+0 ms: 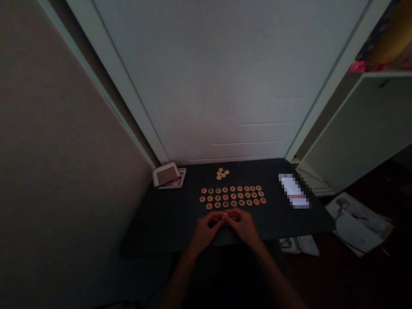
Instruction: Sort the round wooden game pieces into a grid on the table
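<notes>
My left hand [208,225] and my right hand [241,221] meet at the front of the dark table. Their fingertips are pinched together around a small pale Chinese chess piece [225,216], mostly covered by the fingers. Just beyond the hands lie three rows of round wooden Chinese chess pieces [233,196], marked in red or black. Farther back, several plain-looking discs [219,173] sit in a loose cluster with no markings visible.
The dark table [161,227] stands against a white panel [231,86]. A box and its lid [167,175] rest at the back left. A blurred-out, light rectangular object [293,191] lies at the right. Papers or boxes [358,223] are on the floor.
</notes>
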`<state>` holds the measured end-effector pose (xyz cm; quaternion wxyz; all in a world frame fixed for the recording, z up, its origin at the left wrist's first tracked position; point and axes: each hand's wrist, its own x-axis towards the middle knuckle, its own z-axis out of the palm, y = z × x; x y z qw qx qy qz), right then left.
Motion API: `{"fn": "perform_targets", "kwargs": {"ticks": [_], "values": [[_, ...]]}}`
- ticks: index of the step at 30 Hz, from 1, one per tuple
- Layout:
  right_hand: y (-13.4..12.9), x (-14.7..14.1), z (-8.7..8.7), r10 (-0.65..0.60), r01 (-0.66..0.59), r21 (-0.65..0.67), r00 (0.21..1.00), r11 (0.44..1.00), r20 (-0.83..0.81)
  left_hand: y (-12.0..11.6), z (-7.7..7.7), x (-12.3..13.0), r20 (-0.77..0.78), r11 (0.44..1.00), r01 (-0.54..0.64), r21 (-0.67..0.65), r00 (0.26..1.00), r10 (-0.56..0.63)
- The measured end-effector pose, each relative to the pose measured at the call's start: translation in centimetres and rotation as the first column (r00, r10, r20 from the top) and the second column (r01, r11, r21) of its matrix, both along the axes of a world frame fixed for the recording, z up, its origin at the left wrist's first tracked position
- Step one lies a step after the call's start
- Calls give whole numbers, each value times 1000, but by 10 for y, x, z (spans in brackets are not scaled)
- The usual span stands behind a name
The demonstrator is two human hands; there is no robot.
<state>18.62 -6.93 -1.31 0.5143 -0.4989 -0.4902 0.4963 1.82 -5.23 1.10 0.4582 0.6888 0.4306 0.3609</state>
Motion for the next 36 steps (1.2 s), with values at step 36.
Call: {"fn": "perform_targets", "kwargs": {"ticks": [36], "values": [[-8,-1,11,106,-120,132,988,984,110,-1,8,4,-2,988,-157,1,988,157]]}}
